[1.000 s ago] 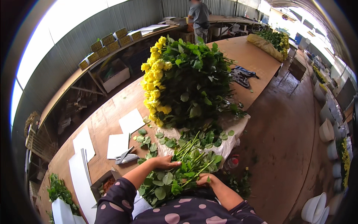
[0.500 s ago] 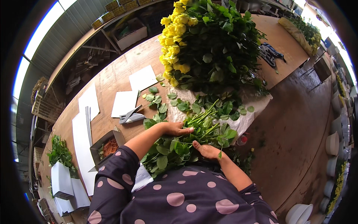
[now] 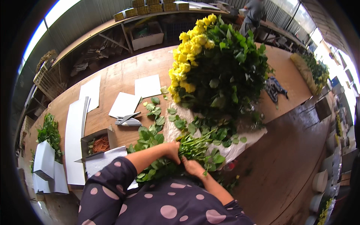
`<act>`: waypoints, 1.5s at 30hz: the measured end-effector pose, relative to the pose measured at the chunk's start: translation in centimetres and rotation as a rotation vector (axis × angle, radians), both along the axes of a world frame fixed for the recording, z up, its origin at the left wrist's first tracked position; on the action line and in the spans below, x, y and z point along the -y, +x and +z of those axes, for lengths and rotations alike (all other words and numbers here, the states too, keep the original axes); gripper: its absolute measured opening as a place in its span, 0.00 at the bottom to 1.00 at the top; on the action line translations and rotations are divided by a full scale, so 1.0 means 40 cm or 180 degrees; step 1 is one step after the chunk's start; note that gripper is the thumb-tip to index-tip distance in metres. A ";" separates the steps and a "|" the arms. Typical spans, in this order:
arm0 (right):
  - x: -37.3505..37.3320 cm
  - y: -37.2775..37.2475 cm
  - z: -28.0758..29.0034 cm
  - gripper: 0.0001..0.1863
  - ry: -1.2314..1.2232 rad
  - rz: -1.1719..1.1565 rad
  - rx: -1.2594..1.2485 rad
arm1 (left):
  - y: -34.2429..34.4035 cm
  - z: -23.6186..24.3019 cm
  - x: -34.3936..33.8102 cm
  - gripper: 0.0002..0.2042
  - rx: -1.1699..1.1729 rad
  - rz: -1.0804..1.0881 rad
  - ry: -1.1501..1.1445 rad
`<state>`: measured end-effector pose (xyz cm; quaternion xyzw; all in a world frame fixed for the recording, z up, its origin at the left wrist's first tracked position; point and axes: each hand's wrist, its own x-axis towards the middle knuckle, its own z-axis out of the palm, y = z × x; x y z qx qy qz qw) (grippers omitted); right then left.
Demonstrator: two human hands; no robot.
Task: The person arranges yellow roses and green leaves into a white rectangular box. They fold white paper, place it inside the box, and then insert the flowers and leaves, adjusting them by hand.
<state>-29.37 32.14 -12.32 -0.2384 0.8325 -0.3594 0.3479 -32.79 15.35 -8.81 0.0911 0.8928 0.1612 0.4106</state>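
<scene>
Close to my body I hold a bunch of leafy green rose stems (image 3: 195, 145), their stem ends pointing away and to the right. My left hand (image 3: 173, 151) is closed round the bunch from the left. My right hand (image 3: 192, 167) grips it from the right and nearer to me, its thumb close to the left hand. Leaves hide most of the fingers. Loose green leaves (image 3: 153, 108) lie about the hands on the table (image 3: 120, 77). Beyond them rises a tall pile of yellow roses (image 3: 186, 52), blooms to the left.
To the left are a grey stapler (image 3: 128, 120), white sheets (image 3: 147, 86), a box of rubber bands (image 3: 100, 144) and wrapped greenery (image 3: 44, 159). Dark gloves or cloth (image 3: 275, 89) lie beyond the pile. Buckets (image 3: 320, 181) line the right side. Another person (image 3: 255, 15) stands far off.
My hands have drawn together and closed round the stems, which now sit in a tighter bunch. The view has tilted up, bringing the far person into sight.
</scene>
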 end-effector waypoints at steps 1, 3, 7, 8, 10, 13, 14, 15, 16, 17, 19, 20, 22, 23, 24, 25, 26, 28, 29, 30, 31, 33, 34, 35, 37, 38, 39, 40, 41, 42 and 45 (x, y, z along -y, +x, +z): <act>0.004 0.000 -0.011 0.37 0.0192 -0.0035 -0.0036 | 0.008 -0.020 -0.002 0.46 -0.0090 0.0036 -0.0065; -0.002 -0.001 -0.033 0.37 0.0443 -0.0110 -0.0045 | 0.016 -0.029 -0.020 0.42 -0.0366 0.0073 -0.0193; -0.001 -0.010 -0.025 0.38 0.0669 0.0018 0.0254 | 0.050 -0.003 -0.035 0.36 -0.0792 0.0261 -0.0381; -0.003 -0.012 -0.024 0.39 0.0678 0.0029 0.0269 | 0.053 0.002 -0.040 0.35 -0.0834 0.0303 -0.0403; -0.005 -0.017 -0.016 0.41 0.0693 0.0091 0.0277 | 0.063 0.008 -0.051 0.34 -0.0916 0.0353 -0.0481; -0.019 -0.019 -0.043 0.38 0.0383 0.0175 0.0229 | 0.060 0.031 -0.062 0.32 -0.0958 0.0371 -0.0485; -0.033 -0.023 -0.052 0.35 0.0330 0.0285 0.0305 | 0.056 0.036 -0.066 0.31 -0.0959 0.0366 -0.0466; -0.030 -0.022 0.008 0.33 0.0261 0.0454 0.0397 | 0.066 0.021 -0.054 0.30 -0.1007 0.0397 -0.0478; -0.031 -0.026 0.069 0.30 0.0199 0.0584 0.0486 | 0.066 0.036 -0.051 0.29 -0.0985 0.0402 -0.0487; -0.031 -0.029 0.125 0.21 -0.0148 0.0633 0.0379 | 0.064 0.064 -0.056 0.29 -0.0963 0.0394 -0.0484; -0.017 -0.042 0.212 0.18 -0.0045 0.1252 -0.0306 | 0.070 0.072 -0.055 0.28 -0.0937 0.0441 -0.0490; -0.005 -0.057 0.233 0.17 -0.0003 0.1571 -0.0653 | 0.074 0.061 -0.050 0.28 -0.0942 0.0497 -0.0501; 0.013 -0.106 0.256 0.14 -0.0015 0.2416 -0.1379 | 0.071 0.059 -0.049 0.28 -0.1033 0.0502 -0.0384; 0.029 -0.135 0.272 0.14 -0.0165 0.2613 -0.1525 | 0.075 0.066 -0.041 0.28 -0.1100 0.0491 -0.0275; 0.045 -0.163 0.289 0.14 -0.0314 0.2806 -0.1676 | 0.082 0.074 -0.030 0.28 -0.1174 0.0479 -0.0165; 0.061 -0.204 0.269 0.13 -0.1058 0.3090 -0.1816 | 0.095 0.089 -0.014 0.30 -0.1685 0.0349 0.0209; 0.078 -0.247 0.253 0.13 -0.1817 0.3357 -0.1939 | 0.097 0.106 -0.015 0.30 -0.1485 0.0335 0.0214; 0.132 -0.311 0.369 0.11 -0.1081 0.4171 -0.1746 | 0.107 0.197 -0.005 0.31 -0.1056 0.0380 0.0214; 0.152 -0.351 0.363 0.10 -0.1287 0.4184 -0.1764 | 0.103 0.225 -0.009 0.31 -0.0820 0.0322 -0.0216; 0.171 -0.386 0.349 0.10 -0.1485 0.4184 -0.1785 | 0.106 0.260 -0.011 0.31 -0.0977 0.0378 -0.0154; 0.194 -0.408 0.345 0.10 -0.1701 0.4254 -0.1859 | 0.115 0.292 -0.007 0.31 -0.1120 0.0462 -0.0098; 0.239 -0.436 0.338 0.09 -0.1934 0.4258 -0.1789 | 0.134 0.320 0.011 0.30 -0.1237 0.0553 -0.0010; 0.256 -0.450 0.309 0.08 -0.2048 0.4203 -0.1946 | 0.142 0.339 0.018 0.30 -0.1276 0.0623 0.0086; 0.264 -0.466 0.281 0.08 -0.2103 0.4167 -0.2187 | 0.145 0.369 0.026 0.30 -0.1318 0.0679 0.0187; 0.257 -0.479 0.238 0.10 -0.2140 0.3999 -0.2482 | 0.150 0.410 0.040 0.30 -0.1336 0.0792 0.0306; 0.227 -0.469 0.223 0.09 -0.1768 0.3967 -0.2465 | 0.154 0.415 0.056 0.31 -0.1526 0.0685 0.0419; 0.192 -0.476 0.140 0.13 -0.1434 0.4062 -0.2140 | 0.138 0.426 0.058 0.32 -0.1422 0.0664 0.0397; 0.161 -0.422 0.107 0.13 -0.1382 0.3875 -0.1791 | 0.137 0.435 0.065 0.33 -0.1310 0.0714 0.0353; 0.118 -0.353 0.076 0.14 -0.1533 0.3481 -0.1478 | 0.132 0.433 0.065 0.33 -0.1234 0.0727 0.0298; 0.083 -0.270 0.086 0.14 -0.1770 0.2980 -0.1209 | 0.127 0.425 0.068 0.33 -0.1169 0.0737 0.0234; 0.025 -0.064 0.170 0.16 -0.2419 0.1448 -0.0943 | 0.113 0.359 0.079 0.33 -0.1109 0.0640 0.0202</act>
